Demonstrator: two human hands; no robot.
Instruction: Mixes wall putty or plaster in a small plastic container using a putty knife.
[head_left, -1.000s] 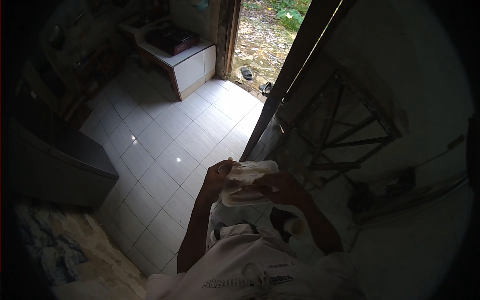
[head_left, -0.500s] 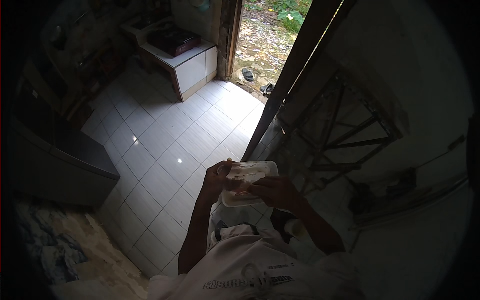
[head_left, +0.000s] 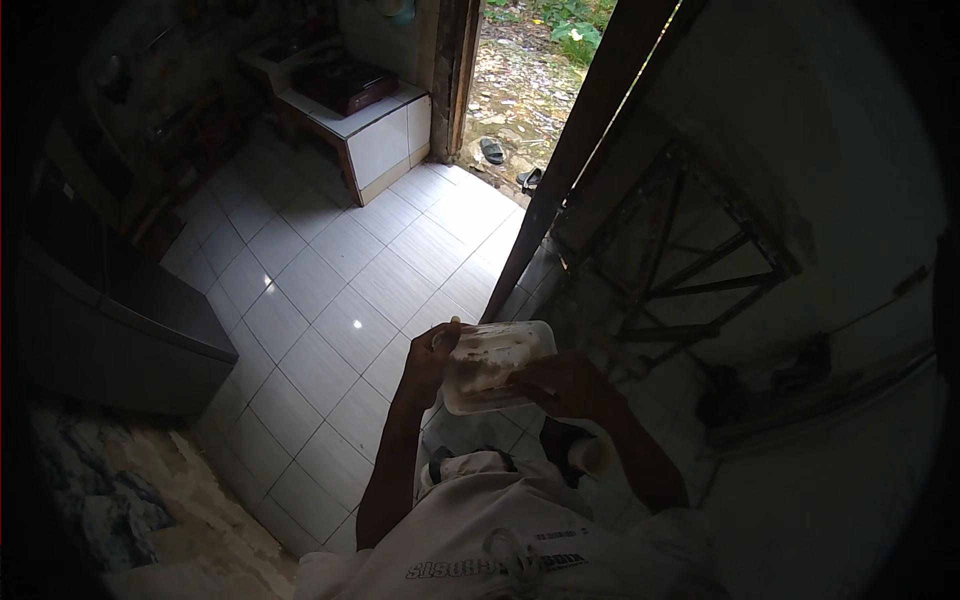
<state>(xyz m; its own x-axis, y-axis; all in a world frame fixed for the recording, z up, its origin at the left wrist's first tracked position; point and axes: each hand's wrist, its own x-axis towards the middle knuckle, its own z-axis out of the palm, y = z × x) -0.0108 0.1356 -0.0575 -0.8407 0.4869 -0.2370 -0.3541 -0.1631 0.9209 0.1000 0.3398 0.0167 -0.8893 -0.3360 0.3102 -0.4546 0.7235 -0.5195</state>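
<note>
In front of my waist is a clear, rounded rectangular plastic food container point(head_left: 490, 350) with brownish patches showing on or through its top. My left hand point(head_left: 432, 352) grips its left edge, the thumb pointing up along the side. At its right side my right hand point(head_left: 568, 386) is closed, its bent fingers lying over the lower right part of the container. The ends of those fingers are too dark to make out fully.
A dark door point(head_left: 560, 160) stands open on the right, with sandals point(head_left: 491, 152) outside. Ahead, a tiled counter point(head_left: 380, 135) carries a dark red stove point(head_left: 343, 82). A grey cabinet point(head_left: 180, 310) stands left. A wooden frame point(head_left: 700, 265) leans right.
My right fingers have slid slightly right across the container, uncovering more of its middle. My left hand keeps its grip. The pattern of brownish patches looks a little different.
</note>
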